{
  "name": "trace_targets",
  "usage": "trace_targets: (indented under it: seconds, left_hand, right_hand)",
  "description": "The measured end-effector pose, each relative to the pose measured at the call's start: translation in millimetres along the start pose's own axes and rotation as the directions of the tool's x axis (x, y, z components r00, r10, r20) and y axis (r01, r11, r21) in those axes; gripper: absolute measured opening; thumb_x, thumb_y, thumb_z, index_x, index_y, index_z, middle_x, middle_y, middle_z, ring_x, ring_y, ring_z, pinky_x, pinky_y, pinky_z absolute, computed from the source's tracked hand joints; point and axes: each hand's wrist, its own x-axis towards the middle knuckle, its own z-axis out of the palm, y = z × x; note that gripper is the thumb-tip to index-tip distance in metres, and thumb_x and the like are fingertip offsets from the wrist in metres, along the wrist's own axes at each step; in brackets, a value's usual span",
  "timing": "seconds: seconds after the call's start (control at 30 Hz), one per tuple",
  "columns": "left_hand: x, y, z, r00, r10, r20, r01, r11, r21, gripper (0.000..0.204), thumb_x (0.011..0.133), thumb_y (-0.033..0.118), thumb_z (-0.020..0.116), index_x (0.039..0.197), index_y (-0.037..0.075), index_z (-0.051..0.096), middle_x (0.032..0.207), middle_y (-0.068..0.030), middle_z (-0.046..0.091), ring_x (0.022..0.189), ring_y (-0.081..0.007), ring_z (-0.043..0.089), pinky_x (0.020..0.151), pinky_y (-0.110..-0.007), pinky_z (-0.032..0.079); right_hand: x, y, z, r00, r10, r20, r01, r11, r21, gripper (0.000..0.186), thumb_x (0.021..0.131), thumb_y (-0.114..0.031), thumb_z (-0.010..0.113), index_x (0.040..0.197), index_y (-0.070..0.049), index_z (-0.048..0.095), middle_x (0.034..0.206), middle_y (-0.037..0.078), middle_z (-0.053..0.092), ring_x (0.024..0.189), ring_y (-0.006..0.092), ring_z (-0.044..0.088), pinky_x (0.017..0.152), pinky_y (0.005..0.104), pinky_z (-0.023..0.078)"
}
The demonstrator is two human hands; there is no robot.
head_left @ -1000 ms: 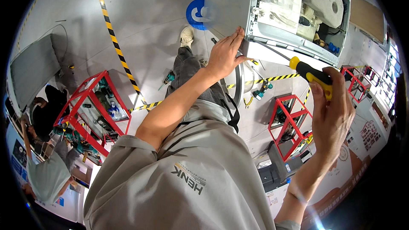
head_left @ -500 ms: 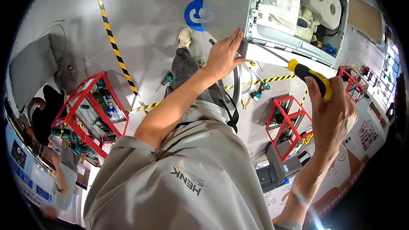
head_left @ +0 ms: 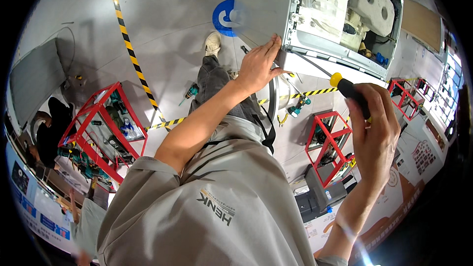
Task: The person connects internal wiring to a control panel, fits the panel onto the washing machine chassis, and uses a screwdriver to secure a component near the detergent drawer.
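My right hand (head_left: 377,123) is closed round the black and yellow handle of a screwdriver (head_left: 349,88). Its long thin shaft slants up and left, and the tip meets the top front corner of an opened washing machine (head_left: 266,7). Beside that corner my left hand (head_left: 259,66) lies against the grey cabinet, fingers stretched out together along the edge and thumb apart below them. Whether the tip sits in a screw is too small to tell. Inside the machine are a translucent plastic housing (head_left: 322,5) and a pale counterweight block (head_left: 372,2).
Red-framed tool carts (head_left: 111,128) stand to the left and right (head_left: 330,145). A green drill (head_left: 298,106) and another green tool (head_left: 191,91) lie on the floor near my legs. Black and yellow tape (head_left: 129,44) marks the floor. Other people (head_left: 47,133) are at the far left.
My right hand has moved slightly left and its fingers have shifted round the screwdriver handle, which has turned. My left hand stays at the cabinet corner.
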Motion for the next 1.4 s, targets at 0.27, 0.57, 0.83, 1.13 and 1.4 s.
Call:
trace_targets:
  seconds: [0.27, 0.57, 0.83, 1.13, 1.4]
  left_hand:
    - [-0.9, -1.5, 2.6, 1.0, 0.005, -0.023, -0.007, 0.999, -0.051, 0.089, 0.07, 0.03, 0.083, 0.14, -0.006, 0.041, 0.134, -0.027, 0.052, 0.112, -0.0368, 0.06, 0.092, -0.041, 0.05]
    - [-2.1, 0.1, 2.9, 0.999, -0.033, -0.006, 0.033, 0.998, -0.052, 0.089, 0.068, 0.03, 0.083, 0.139, -0.005, 0.043, 0.138, -0.0225, 0.052, 0.119, -0.0345, 0.057, 0.102, -0.041, 0.046]
    - [-0.6, -5.2, 4.6, 0.997, 0.031, -0.064, -0.032, 0.999, -0.012, 0.086, 0.071, 0.035, 0.081, 0.137, -0.007, 0.045, 0.132, -0.0247, 0.056, 0.113, -0.0373, 0.06, 0.094, -0.042, 0.049]
    - [-2.4, -4.2, 3.7, 0.998, 0.036, -0.047, -0.036, 0.999, 0.007, 0.089, 0.071, 0.035, 0.081, 0.139, -0.007, 0.042, 0.134, -0.0239, 0.054, 0.109, -0.0366, 0.061, 0.093, -0.042, 0.049]
    - [-0.4, -4.3, 3.2, 0.999, -0.004, -0.032, 0.003, 1.0, -0.03, 0.089, 0.066, 0.029, 0.083, 0.138, -0.004, 0.043, 0.137, -0.0221, 0.052, 0.117, -0.0344, 0.057, 0.101, -0.04, 0.046]
  right_hand:
    - [-1.0, 11.1, 2.1, 0.98, -0.181, -0.081, 0.18, 0.983, -0.025, 0.031, 0.082, -0.002, 0.069, 0.111, -0.006, 0.059, 0.113, 0.013, 0.056, 0.094, 0.0298, 0.06, 0.074, 0.0423, 0.05]
    - [3.4, 23.6, 6.0, 0.975, -0.134, -0.177, 0.117, 0.987, -0.107, 0.027, 0.088, -0.015, 0.07, 0.108, -0.004, 0.056, 0.074, 0.012, 0.058, 0.064, 0.0273, 0.062, 0.056, 0.0367, 0.048]
    - [2.3, 22.5, 0.9, 0.989, 0.004, -0.146, -0.012, 0.998, -0.056, 0.027, 0.093, -0.03, 0.066, 0.091, -0.006, 0.054, 0.058, 0.009, 0.055, 0.045, 0.0238, 0.052, 0.045, 0.0351, 0.04]
    - [-0.4, 10.8, -2.8, 0.978, 0.207, -0.027, -0.208, 0.965, -0.159, 0.029, 0.089, -0.025, 0.071, 0.097, -0.003, 0.054, 0.07, 0.012, 0.06, 0.056, 0.0296, 0.06, 0.052, 0.0371, 0.046]
    - [2.3, 3.8, 0.1, 0.99, 0.101, -0.097, -0.115, 0.981, -0.159, 0.043, 0.082, -0.031, 0.078, 0.106, -0.004, 0.055, 0.071, 0.011, 0.066, 0.053, 0.0224, 0.062, 0.05, 0.0323, 0.047]
